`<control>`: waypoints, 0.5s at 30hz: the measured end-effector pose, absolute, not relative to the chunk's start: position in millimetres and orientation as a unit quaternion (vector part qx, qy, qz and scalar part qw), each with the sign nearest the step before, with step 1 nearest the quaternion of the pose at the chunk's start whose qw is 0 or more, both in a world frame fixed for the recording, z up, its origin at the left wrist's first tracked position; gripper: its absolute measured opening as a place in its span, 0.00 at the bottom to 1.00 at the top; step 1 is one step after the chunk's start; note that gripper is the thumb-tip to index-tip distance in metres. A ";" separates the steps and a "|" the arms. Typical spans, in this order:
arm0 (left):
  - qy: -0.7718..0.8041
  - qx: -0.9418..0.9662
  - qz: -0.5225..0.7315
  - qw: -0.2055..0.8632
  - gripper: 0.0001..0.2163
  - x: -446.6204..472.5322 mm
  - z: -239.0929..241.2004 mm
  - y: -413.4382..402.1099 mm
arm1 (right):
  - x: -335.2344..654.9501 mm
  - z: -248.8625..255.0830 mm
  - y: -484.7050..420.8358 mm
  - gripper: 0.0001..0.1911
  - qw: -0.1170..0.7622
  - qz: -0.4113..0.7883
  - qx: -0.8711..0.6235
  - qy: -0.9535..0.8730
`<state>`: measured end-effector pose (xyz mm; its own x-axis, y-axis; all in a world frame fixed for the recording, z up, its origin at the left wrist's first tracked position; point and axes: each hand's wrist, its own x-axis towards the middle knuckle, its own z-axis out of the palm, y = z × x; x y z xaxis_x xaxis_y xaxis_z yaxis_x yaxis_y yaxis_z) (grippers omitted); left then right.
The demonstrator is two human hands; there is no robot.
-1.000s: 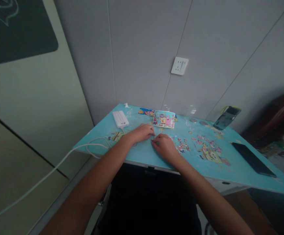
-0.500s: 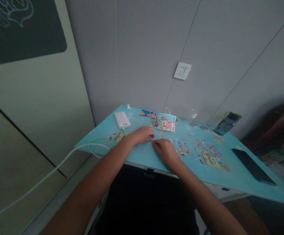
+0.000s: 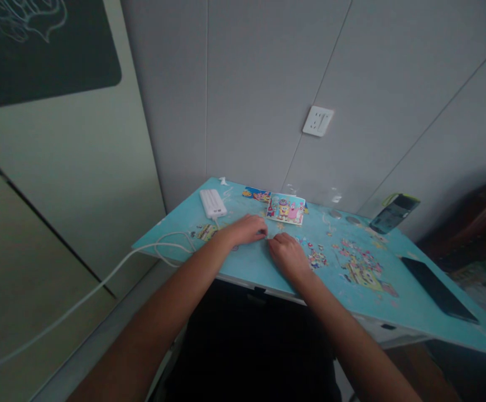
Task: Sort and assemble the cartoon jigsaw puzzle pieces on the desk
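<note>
Above the light blue tabletop, my left hand (image 3: 249,229) and my right hand (image 3: 287,252) are close together, fingertips almost meeting. Both have their fingers curled in a pinch. Whatever lies between the fingertips is too small or hidden to make out. Just beyond them is a card with cartoon figures (image 3: 287,209), partly over a second blue picture card (image 3: 256,194). Small colourful pieces (image 3: 317,257) are scattered to the right of my right hand. Farther right, a larger colourful cartoon patch (image 3: 364,271) covers the table; I cannot tell print from loose pieces there.
A white power bank (image 3: 212,204) with a white cable (image 3: 121,259) trailing off the left edge is at the back left. On the right are a dark tilted bottle (image 3: 394,214) and a flat black tablet-like object (image 3: 438,289). The grey wall (image 3: 259,95) borders the back.
The whole view has shifted slightly, so everything appears a little farther right. Both hands stay together in the same place on the table, with only small finger movement.
</note>
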<state>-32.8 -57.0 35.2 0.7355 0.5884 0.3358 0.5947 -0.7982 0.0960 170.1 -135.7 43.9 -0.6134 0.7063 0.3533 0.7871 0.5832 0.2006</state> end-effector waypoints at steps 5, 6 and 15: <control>-0.320 -0.932 -0.173 0.006 0.14 -32.3 36.0 -56.9 | 174.7 40.9 -129.4 0.11 0.185 -0.066 -0.425 -0.884; -0.320 -0.931 -0.173 0.005 0.14 -32.0 36.2 -56.8 | 176.0 40.2 -128.2 0.11 0.199 -0.045 -0.422 -0.883; -0.318 -0.932 -0.173 0.002 0.14 -32.0 34.3 -55.3 | 171.3 38.3 -137.8 0.13 0.231 -0.032 -0.443 -0.866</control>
<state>-32.0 -55.3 34.3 0.7370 0.5927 0.3249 0.5944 -0.7971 0.1060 171.3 -137.8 38.3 -0.5014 0.7518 0.4283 0.7811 0.6062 -0.1496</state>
